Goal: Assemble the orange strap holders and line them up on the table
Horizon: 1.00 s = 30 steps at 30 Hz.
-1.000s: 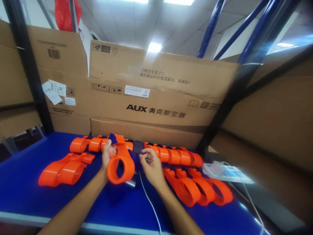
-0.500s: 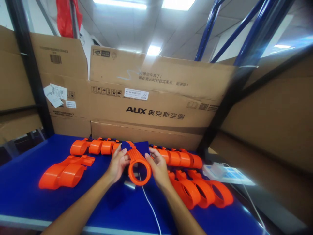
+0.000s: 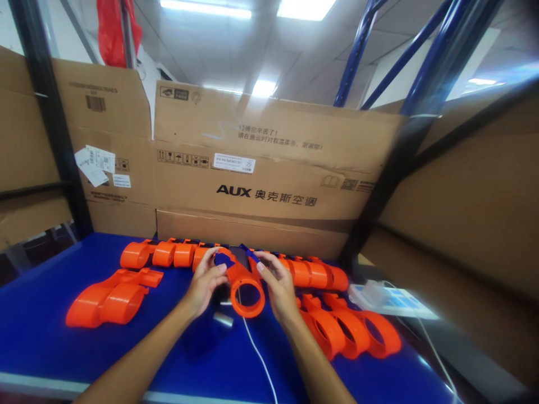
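Both of my hands hold one orange ring-shaped plastic part (image 3: 246, 292) above the blue table (image 3: 50, 342). My left hand (image 3: 205, 282) grips its upper left side, where a small dark blue piece (image 3: 223, 260) sits on the part. My right hand (image 3: 277, 281) holds its upper right side, fingertips near another blue piece (image 3: 249, 253). The ring end points toward me. A dark phone (image 3: 238, 256) lies just behind the part, mostly hidden.
A row of orange parts (image 3: 168, 253) lies along the back, a pile (image 3: 107, 294) at the left, several more (image 3: 349, 331) at the right. A white cable (image 3: 261, 359) runs toward me. A white power strip (image 3: 389, 300) and cardboard boxes (image 3: 269, 168) border the table.
My right hand came onto the orange part, joining the left. The part moved rightward to the middle and its ring turned to face me, with blue pieces now at its top.
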{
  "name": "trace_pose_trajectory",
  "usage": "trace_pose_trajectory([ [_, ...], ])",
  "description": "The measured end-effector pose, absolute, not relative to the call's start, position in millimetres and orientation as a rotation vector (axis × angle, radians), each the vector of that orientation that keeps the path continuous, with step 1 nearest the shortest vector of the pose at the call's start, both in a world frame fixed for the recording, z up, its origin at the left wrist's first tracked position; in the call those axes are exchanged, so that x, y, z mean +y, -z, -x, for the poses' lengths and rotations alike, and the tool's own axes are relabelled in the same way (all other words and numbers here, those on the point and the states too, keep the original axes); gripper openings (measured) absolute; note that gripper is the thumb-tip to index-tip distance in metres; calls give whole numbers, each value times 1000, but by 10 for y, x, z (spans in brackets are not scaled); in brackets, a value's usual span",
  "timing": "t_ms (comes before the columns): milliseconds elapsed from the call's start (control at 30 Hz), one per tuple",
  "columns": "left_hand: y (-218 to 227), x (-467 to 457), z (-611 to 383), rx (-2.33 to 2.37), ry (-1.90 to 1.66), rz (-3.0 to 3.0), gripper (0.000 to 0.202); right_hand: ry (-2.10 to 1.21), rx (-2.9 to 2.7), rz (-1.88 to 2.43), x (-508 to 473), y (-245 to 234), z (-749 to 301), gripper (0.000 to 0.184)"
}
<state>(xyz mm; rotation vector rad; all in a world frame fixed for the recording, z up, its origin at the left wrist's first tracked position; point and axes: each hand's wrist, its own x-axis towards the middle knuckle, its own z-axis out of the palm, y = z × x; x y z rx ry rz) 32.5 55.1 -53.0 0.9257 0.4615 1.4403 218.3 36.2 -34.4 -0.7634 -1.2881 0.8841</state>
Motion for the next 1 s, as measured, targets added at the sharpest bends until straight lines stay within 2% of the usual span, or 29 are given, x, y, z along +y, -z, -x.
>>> trace_pose_trajectory([
  [367,517,532,-323,557,-1481,-1049,55,-664,-1551,810,339,315,-2234,32],
  [767,524,536,-324,532,-1490,-1047,56,-778,-1559,855,377,369,-2227,36],
  [1000,557,549,-305,472,-1558,-1017,64,-849,-1611,788,303,337,-2170,50],
])
